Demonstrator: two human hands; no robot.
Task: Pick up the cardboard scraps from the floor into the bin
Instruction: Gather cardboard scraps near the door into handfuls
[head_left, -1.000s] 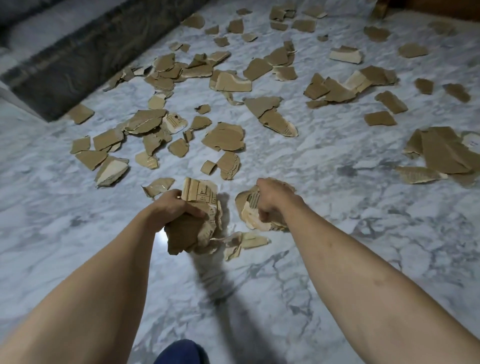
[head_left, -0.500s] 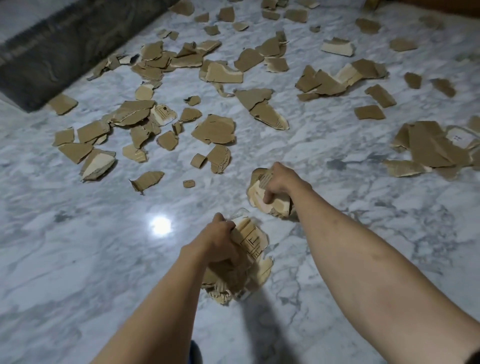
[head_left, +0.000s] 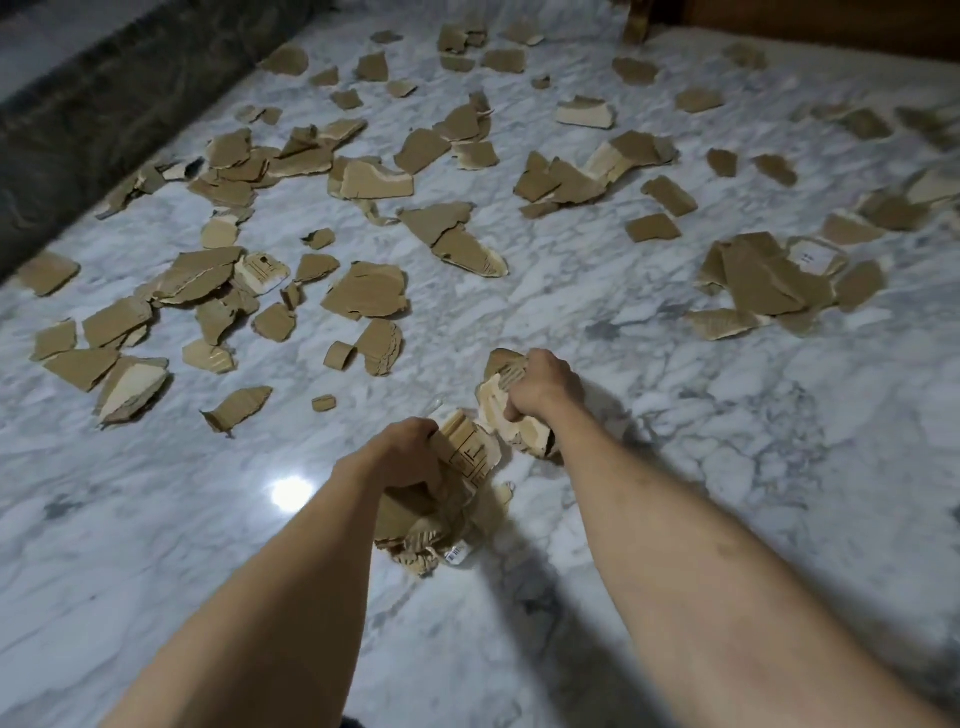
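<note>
Everywhere, cardboard scraps (head_left: 363, 291) across marble floor (head_left: 727, 441).

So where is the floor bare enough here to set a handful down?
Bare marble floor lies left of the left hand, around the light glare, and right of the right hand. Beyond both hands, cardboard scraps crowd the floor up to the dark ledge.

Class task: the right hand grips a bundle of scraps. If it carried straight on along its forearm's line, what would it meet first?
Probably bare marble floor, then the long torn scrap. The right hand points up-left; depth is unclear.
</note>
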